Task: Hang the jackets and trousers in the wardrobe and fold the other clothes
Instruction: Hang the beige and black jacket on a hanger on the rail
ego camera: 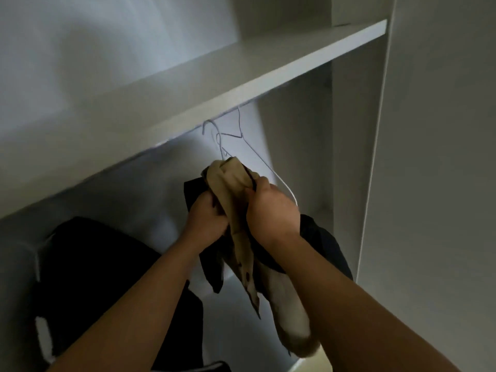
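A beige garment (pixel 231 181) with a pale lining hangs on a white wire hanger (pixel 214 135) inside the wardrobe (pixel 268 73), its hook raised just under the shelf. My left hand (pixel 206 216) grips the beige cloth on its left side. My right hand (pixel 271 208) grips it on the right, near the hanger's shoulder. A dark garment (pixel 322 242) hangs right behind the beige one, showing on both sides of my hands. A second wire hanger (pixel 237 130) hangs further back under the shelf.
A black garment (pixel 94 264) with white patches hangs at the lower left of the wardrobe. The white shelf runs above the hangers. The wardrobe's side panel (pixel 375 157) stands close on the right.
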The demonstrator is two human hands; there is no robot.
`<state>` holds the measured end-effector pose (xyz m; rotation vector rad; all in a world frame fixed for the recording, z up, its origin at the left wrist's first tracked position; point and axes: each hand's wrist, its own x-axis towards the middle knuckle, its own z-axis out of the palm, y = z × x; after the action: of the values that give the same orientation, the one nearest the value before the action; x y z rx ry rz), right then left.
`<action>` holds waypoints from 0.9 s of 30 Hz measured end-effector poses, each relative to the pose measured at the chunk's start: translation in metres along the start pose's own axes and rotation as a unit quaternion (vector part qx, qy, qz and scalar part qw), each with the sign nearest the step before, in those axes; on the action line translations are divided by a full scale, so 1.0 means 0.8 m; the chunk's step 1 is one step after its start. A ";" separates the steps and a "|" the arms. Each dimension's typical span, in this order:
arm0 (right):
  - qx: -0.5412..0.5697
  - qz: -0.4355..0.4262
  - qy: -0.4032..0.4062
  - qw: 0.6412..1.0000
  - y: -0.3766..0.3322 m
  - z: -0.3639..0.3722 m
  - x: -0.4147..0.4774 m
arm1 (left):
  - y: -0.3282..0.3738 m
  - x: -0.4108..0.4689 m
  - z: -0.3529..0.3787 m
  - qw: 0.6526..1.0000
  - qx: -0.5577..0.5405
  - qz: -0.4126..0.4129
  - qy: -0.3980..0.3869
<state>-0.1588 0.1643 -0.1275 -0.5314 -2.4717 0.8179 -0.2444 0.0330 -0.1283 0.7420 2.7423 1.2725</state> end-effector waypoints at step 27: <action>-0.082 -0.142 0.234 0.958 -0.006 0.101 0.144 | -0.181 0.119 0.057 0.931 -0.197 0.203 0.231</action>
<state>-0.2979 0.1817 -0.1453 -0.3626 -2.1135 0.3255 -0.3777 0.0264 -0.2476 1.1207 2.5664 2.2605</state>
